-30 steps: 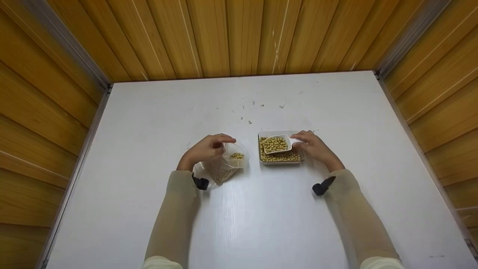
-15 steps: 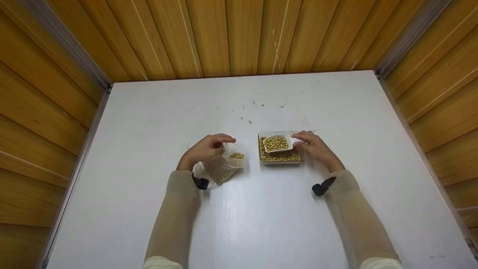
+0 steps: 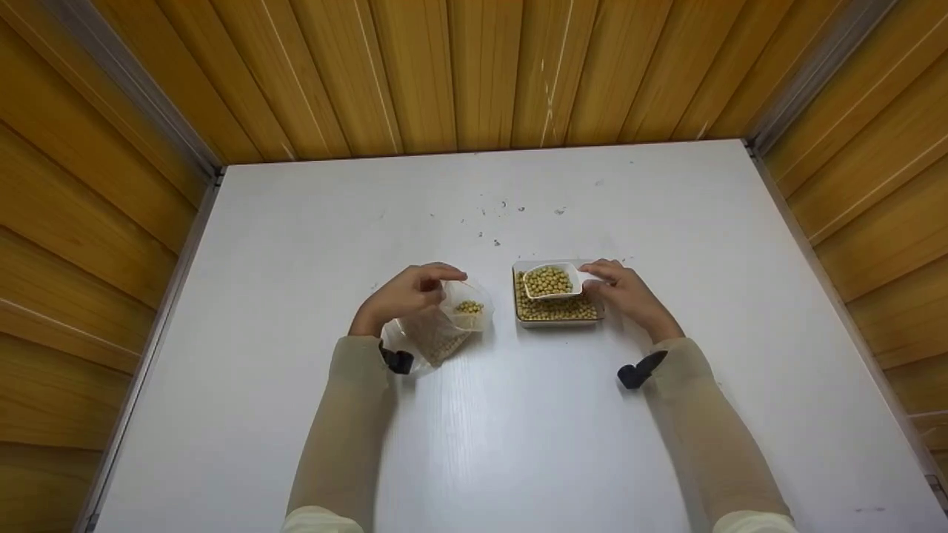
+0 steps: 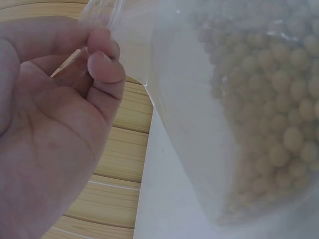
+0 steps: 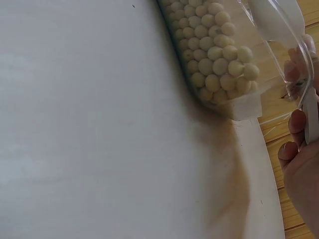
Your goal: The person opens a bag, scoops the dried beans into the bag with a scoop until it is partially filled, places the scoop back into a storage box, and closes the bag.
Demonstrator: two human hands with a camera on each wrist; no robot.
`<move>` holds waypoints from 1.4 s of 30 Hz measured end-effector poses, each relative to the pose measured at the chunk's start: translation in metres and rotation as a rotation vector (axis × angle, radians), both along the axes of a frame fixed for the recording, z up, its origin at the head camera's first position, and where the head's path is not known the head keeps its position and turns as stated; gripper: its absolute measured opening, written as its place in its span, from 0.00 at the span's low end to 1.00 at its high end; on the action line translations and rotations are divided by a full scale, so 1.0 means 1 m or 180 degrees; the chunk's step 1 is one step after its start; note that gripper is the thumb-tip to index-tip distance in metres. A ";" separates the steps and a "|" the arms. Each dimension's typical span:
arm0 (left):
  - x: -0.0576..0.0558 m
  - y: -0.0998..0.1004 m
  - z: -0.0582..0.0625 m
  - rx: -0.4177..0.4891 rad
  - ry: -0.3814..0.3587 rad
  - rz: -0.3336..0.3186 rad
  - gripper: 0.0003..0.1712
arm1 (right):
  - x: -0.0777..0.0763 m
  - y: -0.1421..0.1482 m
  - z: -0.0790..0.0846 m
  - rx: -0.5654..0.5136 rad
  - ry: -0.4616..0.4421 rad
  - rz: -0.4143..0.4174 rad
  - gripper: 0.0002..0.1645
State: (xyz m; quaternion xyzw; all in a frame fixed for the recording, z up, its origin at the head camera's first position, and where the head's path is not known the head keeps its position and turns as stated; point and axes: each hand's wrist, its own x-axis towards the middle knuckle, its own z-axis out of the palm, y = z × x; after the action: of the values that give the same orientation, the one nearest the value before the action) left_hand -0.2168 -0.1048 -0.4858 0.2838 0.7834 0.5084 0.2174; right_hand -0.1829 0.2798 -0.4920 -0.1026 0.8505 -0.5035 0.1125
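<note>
A clear plastic bag point(image 4: 184, 149) partly filled with round yellowish beans point(image 4: 279, 119) is held at its upper edge by my left hand point(image 3: 407, 296), whose fingers pinch the film. The bag's mouth gapes toward the right in the head view, with some beans showing inside. My right hand point(image 3: 629, 292) grips the handle of a white scoop point(image 3: 576, 281) heaped with the same beans. That scoop is over a clear rectangular container point(image 3: 559, 323), which holds many more beans. In the right wrist view the scoop's handle point(image 5: 311, 117) runs between the fingers.
Both hands work above a white table point(image 3: 518, 429). Small dark marks point(image 3: 496, 242) dot its surface behind the container. Wood-patterned walls point(image 3: 481, 74) rise at the back and both sides. A black strap device point(image 3: 400, 361) sits at each wrist.
The scoop of beans has risen slightly and tipped a little more level above the container. My left hand and the bag stay almost where they were.
</note>
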 end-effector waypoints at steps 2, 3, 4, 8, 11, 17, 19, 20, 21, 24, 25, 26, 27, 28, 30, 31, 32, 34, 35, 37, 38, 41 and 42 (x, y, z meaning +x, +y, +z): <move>-0.001 -0.001 0.001 -0.0010 0.0022 -0.0014 0.23 | -0.001 0.000 0.000 0.0009 0.0024 -0.0014 0.24; -0.001 -0.001 0.001 -0.0010 0.0028 -0.0019 0.23 | -0.001 0.000 0.001 0.0009 0.0048 -0.0016 0.24; -0.001 -0.001 0.001 -0.0008 0.0034 -0.0025 0.23 | -0.001 0.000 0.002 0.0016 0.0068 -0.0020 0.24; -0.002 -0.001 0.001 -0.0001 0.0028 -0.0025 0.23 | -0.002 -0.001 0.006 0.0031 0.0158 -0.0012 0.24; -0.002 -0.001 0.004 0.0021 0.0007 -0.0022 0.22 | -0.002 -0.002 0.008 0.0026 0.0215 -0.0003 0.24; 0.006 0.001 0.026 0.0029 -0.0028 -0.0064 0.22 | -0.006 -0.002 0.006 0.0013 0.0322 0.0011 0.23; 0.008 0.001 0.033 0.0022 -0.0026 -0.0101 0.22 | -0.011 0.000 0.000 0.0020 0.0348 0.0003 0.22; 0.008 0.001 0.034 0.0013 -0.0016 -0.0111 0.22 | -0.013 0.001 -0.003 0.0023 0.0357 0.0006 0.22; 0.008 0.001 0.035 0.0006 -0.0008 -0.0119 0.22 | -0.015 0.002 -0.006 0.0018 0.0361 0.0010 0.22; 0.004 0.001 0.027 -0.0026 -0.0022 -0.0089 0.22 | -0.020 0.003 -0.014 -0.0001 0.0327 0.0018 0.22; 0.003 0.000 0.024 -0.0030 -0.0034 -0.0070 0.23 | -0.021 0.003 -0.014 -0.0002 0.0323 0.0030 0.23; 0.001 0.000 0.020 -0.0027 -0.0049 -0.0052 0.23 | -0.021 0.003 -0.015 -0.0008 0.0328 0.0040 0.23; 0.000 0.000 0.016 -0.0030 -0.0059 -0.0037 0.23 | -0.022 0.003 -0.015 -0.0024 0.0330 0.0048 0.23; -0.002 -0.001 0.013 -0.0026 -0.0062 -0.0025 0.23 | -0.022 0.002 -0.015 -0.0044 0.0341 0.0059 0.23; -0.003 -0.001 0.010 0.0017 -0.0065 -0.0028 0.23 | -0.022 0.000 -0.014 -0.0072 0.0364 0.0086 0.23; -0.004 -0.001 0.010 0.0033 -0.0059 -0.0038 0.23 | -0.020 -0.003 -0.009 -0.0070 0.0361 0.0101 0.23; -0.004 -0.001 0.009 0.0039 -0.0051 -0.0046 0.23 | -0.018 -0.007 -0.003 -0.0073 0.0359 0.0117 0.23; -0.005 -0.001 0.009 0.0048 -0.0039 -0.0061 0.23 | -0.018 -0.010 -0.001 -0.0082 0.0350 0.0141 0.22; -0.005 -0.001 0.009 0.0038 -0.0036 -0.0061 0.23 | -0.018 -0.013 0.000 -0.0084 0.0348 0.0153 0.21; -0.005 0.000 0.010 0.0011 -0.0028 -0.0059 0.23 | -0.019 -0.016 0.002 -0.0076 0.0361 0.0170 0.21; -0.005 0.000 0.010 0.0002 -0.0028 -0.0056 0.23 | -0.021 -0.017 -0.002 -0.0069 0.0396 0.0182 0.21; -0.002 0.001 0.017 -0.0017 -0.0023 -0.0065 0.23 | -0.025 -0.019 -0.006 -0.0104 0.0439 0.0215 0.20; 0.000 0.002 0.021 -0.0015 -0.0028 -0.0074 0.23 | -0.025 -0.020 -0.006 -0.0113 0.0444 0.0229 0.21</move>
State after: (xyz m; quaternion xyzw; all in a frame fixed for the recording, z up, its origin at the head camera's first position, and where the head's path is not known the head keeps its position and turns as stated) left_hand -0.2172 -0.1031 -0.4653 0.2901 0.7803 0.5052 0.2274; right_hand -0.2079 0.2595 -0.4976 -0.1699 0.8429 -0.5058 0.0691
